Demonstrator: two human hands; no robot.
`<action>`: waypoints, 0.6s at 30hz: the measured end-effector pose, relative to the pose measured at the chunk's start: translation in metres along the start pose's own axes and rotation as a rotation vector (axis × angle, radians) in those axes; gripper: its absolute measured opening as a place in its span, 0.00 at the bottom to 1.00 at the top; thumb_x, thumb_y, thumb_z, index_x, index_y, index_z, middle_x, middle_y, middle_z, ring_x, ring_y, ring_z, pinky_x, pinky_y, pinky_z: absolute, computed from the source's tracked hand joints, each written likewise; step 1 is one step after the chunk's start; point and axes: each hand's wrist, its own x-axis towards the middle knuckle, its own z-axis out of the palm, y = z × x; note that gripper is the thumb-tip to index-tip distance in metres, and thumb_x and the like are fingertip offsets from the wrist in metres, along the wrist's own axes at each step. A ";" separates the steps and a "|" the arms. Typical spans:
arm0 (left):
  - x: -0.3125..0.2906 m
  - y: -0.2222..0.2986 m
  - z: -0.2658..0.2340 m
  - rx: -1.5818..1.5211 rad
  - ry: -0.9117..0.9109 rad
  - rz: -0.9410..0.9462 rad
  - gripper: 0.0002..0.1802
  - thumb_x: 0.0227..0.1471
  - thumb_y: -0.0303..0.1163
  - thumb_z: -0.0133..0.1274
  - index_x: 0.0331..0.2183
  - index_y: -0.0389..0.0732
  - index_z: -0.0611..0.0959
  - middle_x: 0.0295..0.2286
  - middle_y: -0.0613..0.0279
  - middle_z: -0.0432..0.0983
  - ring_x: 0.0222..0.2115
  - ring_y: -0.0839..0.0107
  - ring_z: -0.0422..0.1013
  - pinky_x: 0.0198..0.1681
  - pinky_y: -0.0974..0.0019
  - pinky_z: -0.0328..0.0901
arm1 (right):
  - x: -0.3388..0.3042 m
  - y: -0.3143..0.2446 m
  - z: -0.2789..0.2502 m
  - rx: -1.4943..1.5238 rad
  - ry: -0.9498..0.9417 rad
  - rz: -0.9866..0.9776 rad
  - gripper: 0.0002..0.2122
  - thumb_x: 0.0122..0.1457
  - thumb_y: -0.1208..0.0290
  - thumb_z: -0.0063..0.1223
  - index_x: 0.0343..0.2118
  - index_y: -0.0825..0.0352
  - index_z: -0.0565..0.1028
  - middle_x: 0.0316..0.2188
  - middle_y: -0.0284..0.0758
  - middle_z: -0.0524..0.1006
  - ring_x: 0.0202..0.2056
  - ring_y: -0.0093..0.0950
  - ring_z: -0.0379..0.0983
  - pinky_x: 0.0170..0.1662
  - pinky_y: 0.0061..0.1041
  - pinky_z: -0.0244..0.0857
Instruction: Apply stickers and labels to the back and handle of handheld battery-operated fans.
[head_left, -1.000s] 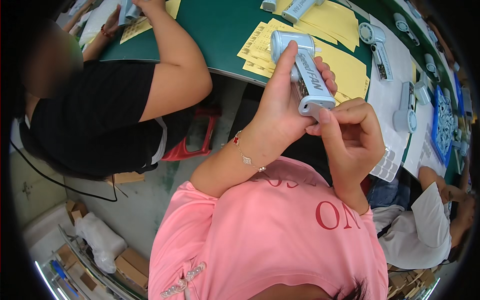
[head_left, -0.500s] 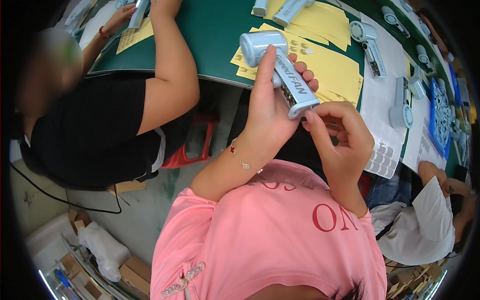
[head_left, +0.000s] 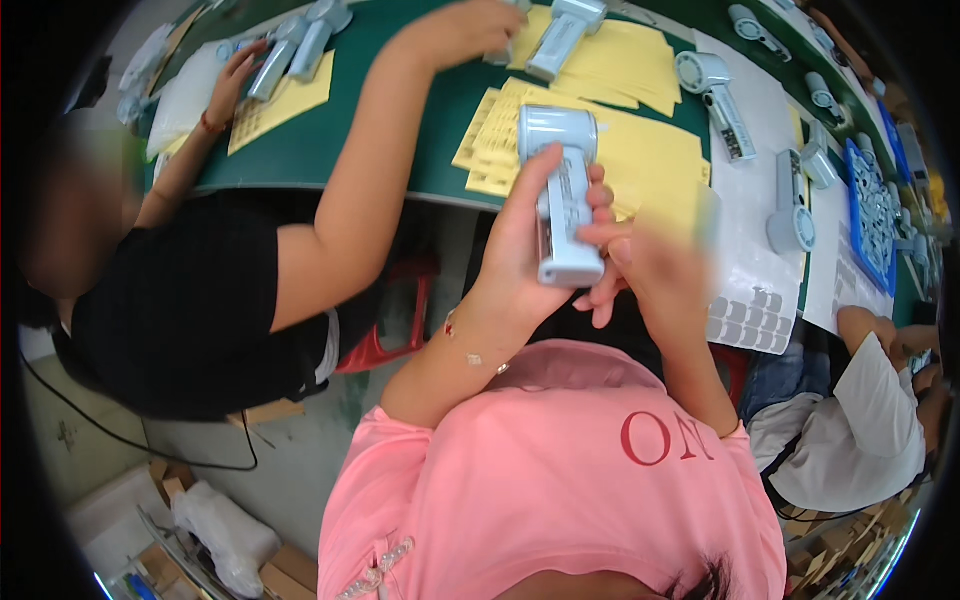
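A light blue handheld fan rests upright in my left hand, its round head away from me and the base of its handle toward me. My left thumb lies along one side of the handle, and the fingers wrap the other side. Close to the lower part of the handle is my right hand, partly smeared by motion. Its fingers are apart, with one fingertip at the handle's side, and I see nothing held in them. Behind the fan lie yellow sticker sheets on the green table.
At my left, a person in black reaches an arm across the table; more fans lie by their other hand. To the right are a white sheet with grey stickers, a fan and a blue tray of small parts.
The fan has turned more upright and come slightly nearer me. My right hand has left its pinch at the handle's base and moved beside the handle. The neighbour's arm has swung right.
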 end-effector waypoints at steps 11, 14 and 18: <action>0.035 0.069 0.002 2.407 0.761 0.979 0.29 0.35 0.49 0.61 0.34 0.37 0.72 0.23 0.53 0.73 0.24 0.56 0.69 0.27 0.58 0.64 | 0.203 -0.039 -0.257 -1.152 0.451 -0.128 0.12 0.52 0.65 0.50 0.31 0.70 0.76 0.20 0.37 0.75 0.15 0.24 0.70 0.19 0.19 0.65; 0.045 0.088 0.001 2.543 0.848 1.029 0.28 0.34 0.49 0.61 0.33 0.38 0.72 0.25 0.58 0.70 0.29 0.60 0.68 0.27 0.59 0.65 | 0.282 -0.015 -0.331 -1.213 0.674 0.458 0.12 0.51 0.66 0.51 0.37 0.67 0.75 0.30 0.42 0.76 0.25 0.35 0.74 0.28 0.31 0.70; 0.053 0.100 -0.011 2.667 1.010 0.958 0.28 0.33 0.49 0.61 0.30 0.38 0.71 0.26 0.59 0.67 0.29 0.61 0.67 0.26 0.61 0.65 | 0.313 0.039 -0.407 -1.865 0.636 0.092 0.29 0.46 0.74 0.52 0.53 0.55 0.59 0.56 0.42 0.55 0.53 0.48 0.57 0.50 0.44 0.60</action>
